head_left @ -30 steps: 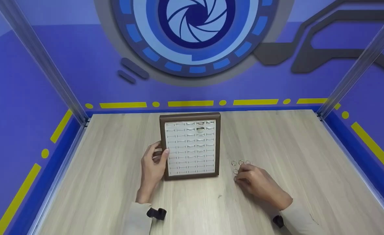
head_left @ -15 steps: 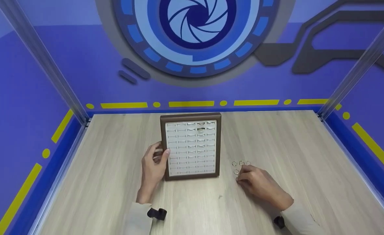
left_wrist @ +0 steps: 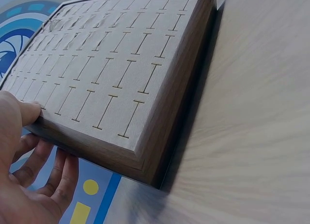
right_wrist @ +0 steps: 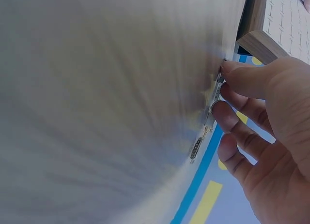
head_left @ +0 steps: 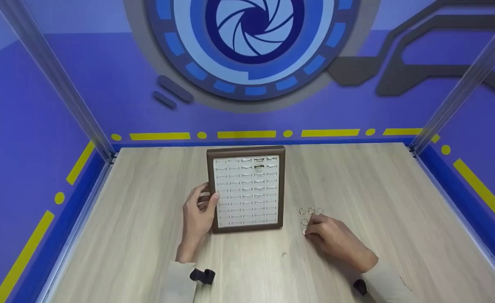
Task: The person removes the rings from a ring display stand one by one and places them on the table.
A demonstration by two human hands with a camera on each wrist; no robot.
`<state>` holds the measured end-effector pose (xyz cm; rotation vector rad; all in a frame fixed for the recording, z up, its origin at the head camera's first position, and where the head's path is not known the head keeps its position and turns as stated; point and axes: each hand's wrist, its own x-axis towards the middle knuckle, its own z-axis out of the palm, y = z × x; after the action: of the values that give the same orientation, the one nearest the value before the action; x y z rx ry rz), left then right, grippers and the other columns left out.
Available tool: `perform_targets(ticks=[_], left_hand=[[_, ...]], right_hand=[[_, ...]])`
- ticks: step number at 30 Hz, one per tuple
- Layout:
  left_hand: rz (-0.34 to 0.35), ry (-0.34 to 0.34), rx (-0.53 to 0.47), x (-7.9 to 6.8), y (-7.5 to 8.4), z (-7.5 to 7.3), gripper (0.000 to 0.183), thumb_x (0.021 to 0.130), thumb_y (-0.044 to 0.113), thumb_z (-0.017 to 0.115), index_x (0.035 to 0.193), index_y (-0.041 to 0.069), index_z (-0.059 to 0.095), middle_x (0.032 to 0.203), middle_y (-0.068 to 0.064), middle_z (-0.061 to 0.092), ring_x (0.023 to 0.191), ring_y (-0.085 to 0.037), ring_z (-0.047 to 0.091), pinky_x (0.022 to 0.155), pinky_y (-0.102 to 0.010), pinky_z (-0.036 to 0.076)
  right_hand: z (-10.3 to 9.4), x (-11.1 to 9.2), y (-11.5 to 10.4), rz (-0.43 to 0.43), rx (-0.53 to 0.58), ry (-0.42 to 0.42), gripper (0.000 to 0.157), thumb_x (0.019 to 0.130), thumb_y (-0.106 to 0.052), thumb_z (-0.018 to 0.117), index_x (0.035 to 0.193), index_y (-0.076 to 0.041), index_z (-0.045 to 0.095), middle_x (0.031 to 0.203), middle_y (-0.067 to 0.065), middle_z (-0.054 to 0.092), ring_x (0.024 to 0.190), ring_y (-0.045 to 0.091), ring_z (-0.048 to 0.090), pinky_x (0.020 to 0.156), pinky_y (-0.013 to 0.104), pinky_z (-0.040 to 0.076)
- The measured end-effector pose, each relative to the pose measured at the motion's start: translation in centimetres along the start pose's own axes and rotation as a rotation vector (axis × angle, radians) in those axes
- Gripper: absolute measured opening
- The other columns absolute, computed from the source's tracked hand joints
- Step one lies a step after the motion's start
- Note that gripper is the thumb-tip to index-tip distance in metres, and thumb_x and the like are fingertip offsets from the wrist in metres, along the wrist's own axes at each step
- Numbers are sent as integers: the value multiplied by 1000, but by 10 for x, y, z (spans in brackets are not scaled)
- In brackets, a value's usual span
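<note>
A brown-framed ring display tray (head_left: 247,189) with a white slotted pad stands tilted up on the table. Several rings sit in its upper slots. My left hand (head_left: 198,216) grips its left edge, thumb on the front and fingers behind, as the left wrist view also shows around the frame (left_wrist: 179,79). To the right of the tray, my right hand (head_left: 336,240) is down at the tabletop, thumb and index finger pinching a ring (head_left: 304,232). More loose rings, such as one (head_left: 302,211) and another (head_left: 304,221), lie just beyond these fingertips. In the right wrist view, a dark patterned ring (right_wrist: 195,149) lies past the fingers.
The pale wooden table (head_left: 146,244) is bordered by blue panels with yellow markings at the back (head_left: 247,120) and both sides. Metal posts (head_left: 458,84) stand at the rear corners. Black wrist straps (head_left: 202,275) show at both sleeves.
Both hands and the tray stay almost where they were. The ring at my right fingertips shows a little more clearly now.
</note>
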<state>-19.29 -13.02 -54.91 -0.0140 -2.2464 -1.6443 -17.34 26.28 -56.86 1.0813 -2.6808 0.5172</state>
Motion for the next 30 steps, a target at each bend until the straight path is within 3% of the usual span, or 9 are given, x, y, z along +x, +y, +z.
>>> perform_targets(ticks=[21, 30], left_hand=[[12, 6, -8, 0, -1, 0, 39, 104, 19, 73, 140, 8, 65, 124, -9, 69, 103, -22, 73, 92, -36, 63], [17, 9, -5, 0, 0, 1, 39, 104, 18, 72, 141, 6, 65, 124, -11, 69, 104, -23, 73, 90, -34, 63]], right_hand=[[0, -2, -2, 60, 19, -33, 12, 89, -2, 84, 90, -14, 83, 93, -5, 70, 83, 9, 67, 72, 32, 62], [-13, 5, -3, 5, -9, 61, 12, 87, -8, 89, 89, -16, 81, 95, -7, 68, 85, 7, 68, 73, 31, 62]])
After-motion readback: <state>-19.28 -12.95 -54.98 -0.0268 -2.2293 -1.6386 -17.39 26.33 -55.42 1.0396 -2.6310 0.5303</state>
